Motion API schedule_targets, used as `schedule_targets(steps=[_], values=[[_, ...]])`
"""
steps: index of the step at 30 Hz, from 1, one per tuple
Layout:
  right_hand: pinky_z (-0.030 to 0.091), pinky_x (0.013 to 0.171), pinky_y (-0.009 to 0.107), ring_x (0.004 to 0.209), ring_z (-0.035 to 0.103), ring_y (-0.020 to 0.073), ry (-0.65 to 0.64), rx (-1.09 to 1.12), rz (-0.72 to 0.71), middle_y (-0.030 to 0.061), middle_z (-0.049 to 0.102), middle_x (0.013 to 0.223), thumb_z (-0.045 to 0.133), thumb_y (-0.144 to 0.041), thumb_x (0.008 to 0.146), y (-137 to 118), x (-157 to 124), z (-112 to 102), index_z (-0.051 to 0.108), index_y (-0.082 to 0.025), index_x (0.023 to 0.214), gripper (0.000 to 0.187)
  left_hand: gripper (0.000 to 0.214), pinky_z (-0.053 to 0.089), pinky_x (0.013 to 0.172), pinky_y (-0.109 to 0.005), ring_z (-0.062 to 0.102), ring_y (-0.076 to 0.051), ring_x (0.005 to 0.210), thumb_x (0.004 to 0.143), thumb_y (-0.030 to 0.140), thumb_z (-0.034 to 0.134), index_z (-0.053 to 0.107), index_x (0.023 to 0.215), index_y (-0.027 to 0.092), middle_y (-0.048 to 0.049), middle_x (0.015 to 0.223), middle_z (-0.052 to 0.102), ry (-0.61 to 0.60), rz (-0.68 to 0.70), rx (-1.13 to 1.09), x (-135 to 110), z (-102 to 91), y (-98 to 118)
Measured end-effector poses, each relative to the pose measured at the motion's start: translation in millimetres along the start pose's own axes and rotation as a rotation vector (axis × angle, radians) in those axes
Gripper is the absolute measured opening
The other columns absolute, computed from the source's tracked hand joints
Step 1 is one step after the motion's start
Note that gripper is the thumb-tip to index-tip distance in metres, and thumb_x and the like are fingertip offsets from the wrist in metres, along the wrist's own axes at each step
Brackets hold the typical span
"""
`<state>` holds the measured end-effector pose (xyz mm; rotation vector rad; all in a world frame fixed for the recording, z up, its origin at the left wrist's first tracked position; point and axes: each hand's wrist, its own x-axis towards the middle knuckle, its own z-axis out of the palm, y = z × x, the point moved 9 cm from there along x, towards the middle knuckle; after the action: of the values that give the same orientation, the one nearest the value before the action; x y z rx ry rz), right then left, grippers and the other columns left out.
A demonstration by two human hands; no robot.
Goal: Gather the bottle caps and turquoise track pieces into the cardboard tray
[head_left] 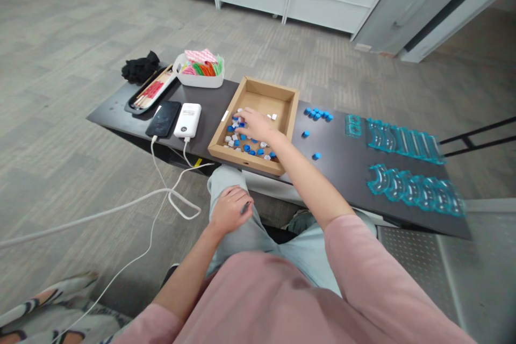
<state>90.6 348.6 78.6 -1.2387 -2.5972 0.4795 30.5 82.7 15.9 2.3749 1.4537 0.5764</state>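
Note:
My right hand [255, 124] reaches down into a shallow cardboard box [289, 118], thumb and fingers apart over small blue and white pieces. No piece shows clearly in its grip. Blue pieces [246, 148] and white pieces [231, 143] lie loose and mixed in the box's near and left part; a white piece [274, 116] sits farther right. On my knee rests my left hand [233, 208], its fingers curled. A small dark object [244, 207] shows by the thumb, too small to name.
Blue pieces [318, 114] stand grouped right of the box. Clear teal plastic parts [415, 191] lie in rows at the table's right end. To the left are a white power bank [187, 120], a phone [163, 118], cables, a black tray [151, 91] and a white basket [200, 80].

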Motion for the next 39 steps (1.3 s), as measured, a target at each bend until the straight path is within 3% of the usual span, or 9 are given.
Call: schedule_targets(steps=[3,7,10,13,19,25,32,35,39], values=[[0.058,0.114,0.045,0.122,0.077,0.0314,0.2,0.094,0.09,0.0136,0.079,0.142,0.063,-0.035,0.12,53,-39,-38,0.08,-0.022,0.151,0.037,0.034,0.069,0.122,-0.054,0.088,-0.028,0.107,0.097,0.011,0.068,0.086,0.097,0.04,-0.0009,0.104,0.092,0.003,-0.002,-0.016,-1,0.9,-1],[0.057,0.125,0.05,0.128,0.077,0.0348,0.385,0.05,0.307,0.0233,0.078,0.147,0.055,-0.04,0.118,130,-141,-71,0.08,-0.017,0.147,0.045,0.032,0.068,0.123,-0.054,0.088,-0.028,0.107,0.1,0.014,0.066,0.086,0.097,0.039,-0.0013,0.105,0.092,0.006,0.0,-0.045,0,1.3,-2],[0.053,0.133,0.056,0.148,0.071,0.043,0.356,-0.003,0.421,0.0295,0.076,0.157,0.065,-0.048,0.112,157,-215,-59,0.075,-0.013,0.159,0.06,0.031,0.069,0.121,-0.056,0.088,-0.029,0.106,0.102,0.016,0.065,0.086,0.097,0.039,-0.0014,0.103,0.092,0.012,0.001,-0.066,1,1.3,-1],[0.053,0.133,0.063,0.164,0.059,0.0505,0.253,-0.073,0.48,0.0311,0.065,0.177,0.072,-0.051,0.107,158,-251,-28,0.062,-0.017,0.177,0.079,0.03,0.069,0.121,-0.057,0.088,-0.029,0.105,0.104,0.017,0.064,0.084,0.097,0.038,-0.0013,0.103,0.092,0.028,0.007,-0.075,1,0.8,0],[0.047,0.133,0.071,0.172,0.048,0.0525,0.191,-0.137,0.532,0.0309,0.046,0.193,0.063,-0.057,0.114,154,-210,4,0.038,-0.018,0.194,0.092,0.032,0.069,0.121,-0.054,0.088,-0.029,0.107,0.101,0.014,0.065,0.084,0.098,0.039,-0.0009,0.104,0.092,0.04,0.011,-0.037,-1,-0.1,1],[0.054,0.12,0.061,0.142,0.066,0.0453,0.187,-0.13,0.536,0.0279,0.069,0.162,0.047,-0.039,0.123,167,-161,4,0.074,-0.019,0.158,0.049,0.03,0.071,0.118,-0.051,0.088,-0.027,0.104,0.103,0.015,0.066,0.083,0.097,0.038,-0.0004,0.102,0.092,0.1,0.047,0.004,-3,-1.6,3],[0.061,0.108,0.048,0.121,0.077,0.0365,0.294,0.046,0.451,0.018,0.083,0.13,0.043,-0.036,0.122,166,-172,-8,0.076,-0.025,0.123,0.035,0.027,0.07,0.118,-0.048,0.089,-0.025,0.101,0.106,0.016,0.067,0.082,0.097,0.036,0.001,0.102,0.092,0.116,0.069,0.005,-3,1.0,0],[0.061,0.11,0.046,0.12,0.079,0.0337,0.388,0.117,0.368,0.0163,0.085,0.131,0.043,-0.042,0.125,143,-161,-33,0.076,-0.023,0.131,0.039,0.027,0.07,0.117,-0.049,0.089,-0.026,0.101,0.107,0.016,0.065,0.082,0.097,0.035,0.0001,0.101,0.092,0.126,0.075,0.001,-3,0.9,0],[0.059,0.112,0.046,0.132,0.081,0.0361,0.196,-0.052,0.179,0.0185,0.086,0.148,0.05,-0.045,0.127,82,-107,-42,0.077,-0.02,0.149,0.042,0.028,0.071,0.117,-0.048,0.088,-0.025,0.1,0.103,0.013,0.068,0.083,0.097,0.035,0.0012,0.1,0.091,0.146,0.087,0.014,-4,-1.7,3]])
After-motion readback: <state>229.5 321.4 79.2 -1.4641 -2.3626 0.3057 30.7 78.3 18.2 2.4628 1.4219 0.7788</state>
